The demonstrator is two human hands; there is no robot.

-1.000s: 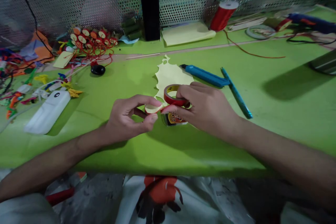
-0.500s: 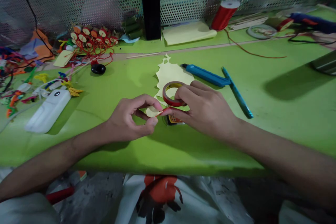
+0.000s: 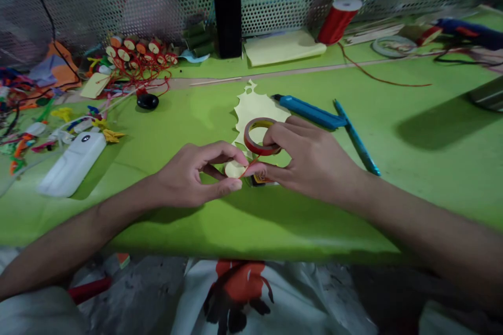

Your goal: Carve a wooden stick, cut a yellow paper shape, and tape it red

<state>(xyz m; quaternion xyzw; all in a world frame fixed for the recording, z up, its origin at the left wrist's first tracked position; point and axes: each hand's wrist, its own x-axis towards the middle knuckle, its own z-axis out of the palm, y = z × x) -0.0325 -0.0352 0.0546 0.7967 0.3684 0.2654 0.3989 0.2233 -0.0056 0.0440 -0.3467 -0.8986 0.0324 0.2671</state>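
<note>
Between the thumb and fingers of my left hand (image 3: 196, 175) is a small pale-yellow paper disc (image 3: 234, 169), its flat face toward me. My right hand (image 3: 310, 159) grips a roll of red tape (image 3: 251, 142), fingers through its ring. A strip of the tape runs from the roll down to the disc's right edge, where my right thumb presses. Behind the roll lies a cut-out pale-yellow sheet (image 3: 251, 104) with scalloped edges. A small dark box with an orange label (image 3: 259, 180) sits partly hidden under my right thumb.
A blue utility knife (image 3: 310, 111) and a teal pen (image 3: 357, 138) lie to the right. At left are a white power bank (image 3: 73, 165) and a black oval object (image 3: 147, 100). A black phone (image 3: 228, 21) and a red spool (image 3: 340, 21) stand at the back.
The disc has turned to show a rounder face and shifted slightly right with my left hand. The tape roll has risen a little, still in my right hand.
</note>
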